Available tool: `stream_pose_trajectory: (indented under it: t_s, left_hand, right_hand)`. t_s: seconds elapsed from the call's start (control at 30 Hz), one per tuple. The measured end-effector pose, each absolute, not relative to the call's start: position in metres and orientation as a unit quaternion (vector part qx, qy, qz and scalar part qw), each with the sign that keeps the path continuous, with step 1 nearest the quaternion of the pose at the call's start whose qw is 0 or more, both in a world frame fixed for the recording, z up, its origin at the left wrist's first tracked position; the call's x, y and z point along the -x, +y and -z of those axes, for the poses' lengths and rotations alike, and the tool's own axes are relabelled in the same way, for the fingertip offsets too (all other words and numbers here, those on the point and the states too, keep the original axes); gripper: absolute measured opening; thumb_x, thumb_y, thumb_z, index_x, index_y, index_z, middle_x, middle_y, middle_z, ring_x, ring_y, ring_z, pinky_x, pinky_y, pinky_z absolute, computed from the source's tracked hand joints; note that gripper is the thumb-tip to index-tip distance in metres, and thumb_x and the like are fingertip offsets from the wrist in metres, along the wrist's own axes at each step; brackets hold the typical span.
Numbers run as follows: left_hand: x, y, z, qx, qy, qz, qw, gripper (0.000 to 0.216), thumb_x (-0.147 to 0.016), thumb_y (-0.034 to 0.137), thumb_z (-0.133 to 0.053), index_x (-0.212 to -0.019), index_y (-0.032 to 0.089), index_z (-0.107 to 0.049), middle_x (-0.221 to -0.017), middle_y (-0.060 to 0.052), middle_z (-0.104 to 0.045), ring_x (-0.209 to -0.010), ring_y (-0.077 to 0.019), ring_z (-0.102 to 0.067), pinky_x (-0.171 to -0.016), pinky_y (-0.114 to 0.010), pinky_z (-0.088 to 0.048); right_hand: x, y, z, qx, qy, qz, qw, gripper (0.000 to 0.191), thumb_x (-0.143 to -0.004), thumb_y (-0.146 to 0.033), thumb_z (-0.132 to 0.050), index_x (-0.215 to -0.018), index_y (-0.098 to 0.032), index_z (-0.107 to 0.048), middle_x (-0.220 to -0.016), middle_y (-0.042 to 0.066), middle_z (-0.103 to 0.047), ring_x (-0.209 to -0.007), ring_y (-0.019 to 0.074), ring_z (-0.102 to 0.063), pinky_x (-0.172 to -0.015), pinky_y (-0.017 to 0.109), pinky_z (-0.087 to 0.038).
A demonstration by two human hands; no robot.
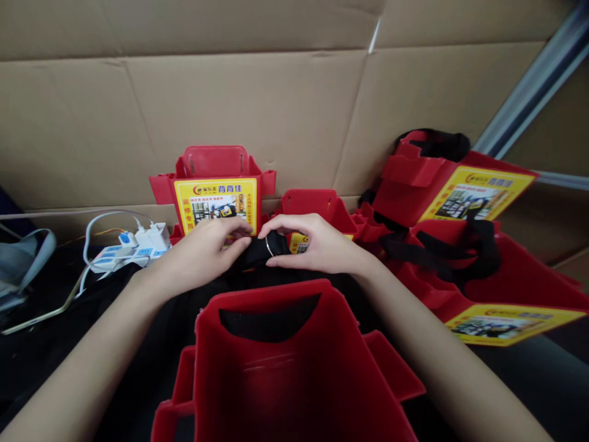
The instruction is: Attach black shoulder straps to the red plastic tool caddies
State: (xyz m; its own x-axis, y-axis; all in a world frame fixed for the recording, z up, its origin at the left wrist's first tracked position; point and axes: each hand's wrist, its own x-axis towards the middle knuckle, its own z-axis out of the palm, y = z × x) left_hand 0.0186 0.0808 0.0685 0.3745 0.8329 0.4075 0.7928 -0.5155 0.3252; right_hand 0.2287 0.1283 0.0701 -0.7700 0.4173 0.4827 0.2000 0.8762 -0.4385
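Note:
A black fabric strap (277, 243), rolled or folded into a bundle, is between my two hands beyond a red plastic tool box. A thin shiny loop crosses the bundle; I cannot tell if it is a ring or a band. My left hand (209, 248) pinches the strap's left end with thumb and fingers. From the other side, my right hand (317, 242) curls its thumb and fingers round the bundle. Close below, the open red tool box (294, 374) faces up toward me, and black webbing shows through a curved slot at its far edge.
A red box with a yellow label (218, 202) stands by the cardboard wall (239, 104). Another red box (309, 201) is partly behind my right hand. Strapped red boxes (409, 184) are stacked at the right. A power strip (133, 248) with plugs and cables lies left.

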Motion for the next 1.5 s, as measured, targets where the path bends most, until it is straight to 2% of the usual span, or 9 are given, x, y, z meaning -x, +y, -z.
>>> stream_pose_trajectory:
  t_s: [0.07,0.23,0.5,0.67,0.77,0.9,1.1,1.37,1.5]
  left_hand:
    - [-0.026,0.081,-0.071,-0.840,0.446,-0.282,0.127,0.021,-0.085,0.029,-0.043,-0.092,0.020,-0.061,-0.091,-0.003,-0.066,-0.085,-0.0173,-0.059,-0.072,-0.025,-0.045]
    - [-0.022,0.089,-0.070,-0.817,0.412,-0.288,0.282,0.026,-0.083,0.041,-0.049,-0.076,0.017,-0.059,-0.069,0.000,-0.057,-0.062,-0.0119,-0.052,-0.055,-0.021,-0.041]
    - [-0.013,0.090,-0.073,-0.803,0.434,-0.277,0.302,0.029,-0.080,0.036,-0.055,-0.060,0.016,-0.050,-0.053,0.005,-0.037,-0.048,-0.0064,-0.033,-0.042,-0.018,-0.026]
    - [-0.009,0.093,-0.071,-0.806,0.446,-0.262,0.289,0.025,-0.081,0.037,-0.053,-0.068,0.016,-0.056,-0.059,0.003,-0.050,-0.053,-0.0085,-0.045,-0.047,-0.019,-0.035]
    - [-0.011,0.091,-0.071,-0.789,0.417,-0.298,0.339,0.018,-0.079,0.036,-0.056,-0.081,0.018,-0.062,-0.077,-0.001,-0.064,-0.071,-0.0132,-0.060,-0.061,-0.021,-0.047]
    - [-0.019,0.087,-0.071,-0.776,0.378,-0.332,0.381,0.018,-0.075,0.030,-0.064,-0.090,0.021,-0.063,-0.091,-0.002,-0.068,-0.088,-0.0164,-0.063,-0.077,-0.026,-0.050]
    - [-0.027,0.088,-0.066,-0.771,0.374,-0.342,0.385,0.009,-0.073,0.021,-0.063,-0.081,0.019,-0.060,-0.084,-0.001,-0.068,-0.086,-0.0162,-0.064,-0.079,-0.029,-0.050]
    - [-0.028,0.092,-0.058,-0.751,0.414,-0.367,0.361,0.012,-0.069,0.019,-0.066,-0.080,0.017,-0.061,-0.077,-0.002,-0.067,-0.073,-0.0143,-0.063,-0.065,-0.024,-0.049]
    - [-0.030,0.092,-0.059,-0.749,0.428,-0.339,0.376,0.012,-0.072,0.020,-0.064,-0.083,0.015,-0.062,-0.077,-0.002,-0.065,-0.072,-0.0137,-0.061,-0.066,-0.024,-0.046]
  right_hand:
    - [-0.228,0.127,-0.070,0.154,-0.923,-0.184,0.299,0.028,-0.073,-0.027,-0.066,-0.098,-0.017,-0.058,-0.092,0.002,-0.062,-0.084,0.0145,-0.056,-0.077,0.027,-0.044]
    - [-0.228,0.124,-0.071,0.144,-0.918,-0.189,0.318,0.024,-0.075,-0.026,-0.064,-0.095,-0.017,-0.056,-0.090,0.002,-0.059,-0.082,0.0134,-0.054,-0.075,0.027,-0.043]
    - [-0.227,0.127,-0.068,0.106,-0.920,-0.187,0.328,0.017,-0.072,-0.016,-0.062,-0.087,-0.017,-0.054,-0.084,0.000,-0.056,-0.077,0.0105,-0.053,-0.073,0.023,-0.044]
    - [-0.226,0.129,-0.067,0.136,-0.898,-0.281,0.310,0.032,-0.071,-0.022,-0.067,-0.098,-0.018,-0.051,-0.092,0.002,-0.056,-0.084,0.0131,-0.056,-0.076,0.027,-0.047]
    - [-0.227,0.127,-0.069,0.154,-0.888,-0.313,0.300,0.038,-0.069,-0.022,-0.069,-0.102,-0.020,-0.049,-0.094,0.002,-0.056,-0.086,0.0148,-0.057,-0.077,0.030,-0.048]
    - [-0.224,0.121,-0.071,0.164,-0.893,-0.307,0.286,0.036,-0.070,-0.018,-0.067,-0.103,-0.021,-0.051,-0.098,0.001,-0.057,-0.092,0.0156,-0.056,-0.082,0.031,-0.047]
    - [-0.220,0.120,-0.070,0.164,-0.877,-0.341,0.297,0.032,-0.072,-0.018,-0.066,-0.101,-0.019,-0.054,-0.100,0.002,-0.058,-0.094,0.0146,-0.057,-0.083,0.029,-0.047]
    - [-0.225,0.132,-0.070,0.242,-0.829,-0.415,0.287,0.023,-0.071,-0.025,-0.067,-0.091,-0.014,-0.063,-0.087,0.003,-0.068,-0.079,0.0133,-0.063,-0.075,0.027,-0.049]
    - [-0.223,0.137,-0.066,0.224,-0.817,-0.441,0.297,0.026,-0.071,-0.024,-0.067,-0.094,-0.014,-0.058,-0.082,0.003,-0.067,-0.076,0.0130,-0.063,-0.071,0.026,-0.048]
